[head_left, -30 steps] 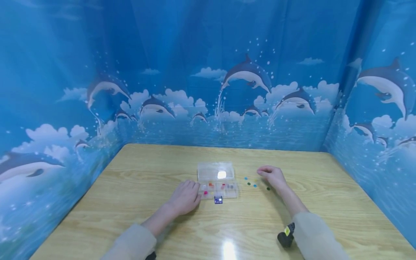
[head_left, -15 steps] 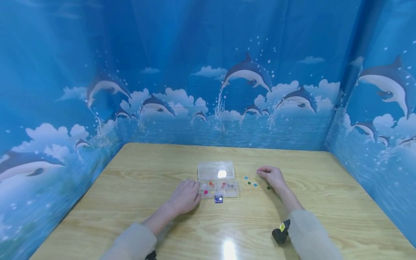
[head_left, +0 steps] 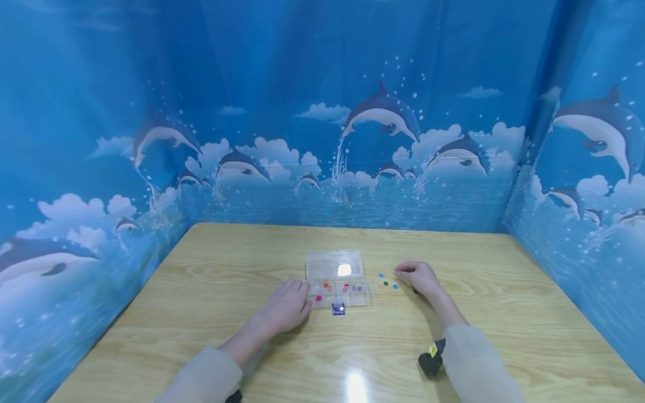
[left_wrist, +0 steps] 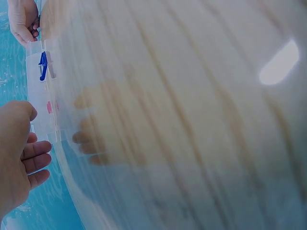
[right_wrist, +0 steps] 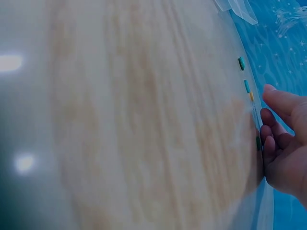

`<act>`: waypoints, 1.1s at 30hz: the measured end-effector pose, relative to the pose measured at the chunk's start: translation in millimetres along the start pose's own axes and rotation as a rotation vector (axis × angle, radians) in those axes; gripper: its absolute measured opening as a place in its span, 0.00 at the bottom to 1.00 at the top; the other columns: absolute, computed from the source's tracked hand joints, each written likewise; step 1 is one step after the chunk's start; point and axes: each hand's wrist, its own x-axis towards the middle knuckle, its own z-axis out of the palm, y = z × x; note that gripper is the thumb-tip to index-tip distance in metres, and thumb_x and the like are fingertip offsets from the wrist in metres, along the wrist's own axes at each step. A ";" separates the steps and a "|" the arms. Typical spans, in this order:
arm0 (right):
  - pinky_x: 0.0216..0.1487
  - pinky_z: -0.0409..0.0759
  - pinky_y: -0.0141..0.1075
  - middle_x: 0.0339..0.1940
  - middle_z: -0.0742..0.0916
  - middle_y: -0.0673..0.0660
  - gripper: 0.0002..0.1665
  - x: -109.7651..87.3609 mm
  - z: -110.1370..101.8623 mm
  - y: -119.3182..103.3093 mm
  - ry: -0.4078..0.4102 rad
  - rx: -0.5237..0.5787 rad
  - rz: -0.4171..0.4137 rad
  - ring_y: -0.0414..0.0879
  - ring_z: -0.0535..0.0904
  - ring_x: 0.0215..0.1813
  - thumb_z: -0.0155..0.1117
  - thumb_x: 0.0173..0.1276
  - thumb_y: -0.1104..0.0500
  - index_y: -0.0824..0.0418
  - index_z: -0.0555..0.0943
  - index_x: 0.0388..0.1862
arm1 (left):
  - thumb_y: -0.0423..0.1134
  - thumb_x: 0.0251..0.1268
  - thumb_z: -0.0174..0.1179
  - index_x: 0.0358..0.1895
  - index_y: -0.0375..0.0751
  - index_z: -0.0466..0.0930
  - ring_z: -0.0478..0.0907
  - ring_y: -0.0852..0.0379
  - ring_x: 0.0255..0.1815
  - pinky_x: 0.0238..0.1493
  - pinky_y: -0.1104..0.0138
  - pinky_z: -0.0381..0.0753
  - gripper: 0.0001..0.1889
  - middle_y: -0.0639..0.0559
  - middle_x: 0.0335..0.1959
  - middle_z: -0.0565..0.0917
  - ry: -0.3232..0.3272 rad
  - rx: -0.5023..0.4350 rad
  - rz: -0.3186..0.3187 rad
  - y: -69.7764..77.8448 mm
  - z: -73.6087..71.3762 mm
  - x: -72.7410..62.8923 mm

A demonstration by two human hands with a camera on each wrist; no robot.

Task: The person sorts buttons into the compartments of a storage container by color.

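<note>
Blue fabric walls (head_left: pixel 242 101) printed with leaping dolphins, white clouds and pale water stand behind and on both sides of a wooden counter (head_left: pixel 227 336) with a light yellow-brown grain. On it, a person's left hand (head_left: pixel 286 305), below a pale sleeve (head_left: pixel 209 375), lies at the left end of an open, clear plastic compartment box (head_left: pixel 353 301). Its grip is loosely bent, with thumb and forefinger at that end; whether they pinch the plastic, I cannot tell.

The box sits near the middle of the counter, its long axis running left to right across the person's front. Its clear lid (head_left: pixel 321 267) is folded back on the far side, and a small dark-blue plastic latch (head_left: pixel 338 309) at mid-length points toward the person. Small orange (head_left: pixel 327 285) and pink (head_left: pixel 319 298) pieces lie inside the box.

Just right of the box are small flat discs: two blue (head_left: pixel 395 287) and one green (head_left: pixel 386 284), with a yellow disc (right_wrist: pixel 251 96) among them in the right wrist view. Farther right of the box, a dark green disc (head_left: pixel 415 291) lies beside the right hand (head_left: pixel 420 278). That grip is bent with its tips toward the box; whether it pinches anything, I cannot tell.
</note>
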 end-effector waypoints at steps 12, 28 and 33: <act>0.54 0.69 0.51 0.45 0.81 0.64 0.14 -1.1 5.5 1.8 -0.004 -0.034 -0.001 0.58 0.74 0.51 0.63 0.62 0.62 0.68 0.80 0.45 | 0.43 0.64 0.52 0.42 0.35 0.73 0.71 0.52 0.36 0.45 0.58 0.73 0.13 0.47 0.32 0.74 -0.066 0.000 -0.035 1.5 1.7 -0.6; 0.48 0.72 0.48 0.37 0.83 0.59 0.08 -1.2 3.6 -1.0 -0.008 -0.096 -0.080 0.55 0.76 0.44 0.63 0.60 0.67 0.69 0.81 0.38 | 0.42 0.64 0.52 0.42 0.34 0.73 0.70 0.52 0.36 0.43 0.59 0.73 0.13 0.47 0.32 0.74 -0.048 0.000 -0.028 -0.1 0.7 0.5; 0.46 0.73 0.46 0.36 0.82 0.59 0.07 -1.7 4.3 -2.7 -0.013 -0.096 -0.073 0.53 0.76 0.42 0.63 0.60 0.67 0.68 0.81 0.37 | 0.43 0.64 0.52 0.42 0.35 0.73 0.71 0.52 0.36 0.44 0.58 0.73 0.13 0.47 0.32 0.74 -0.047 -0.003 -0.031 -0.5 0.9 0.8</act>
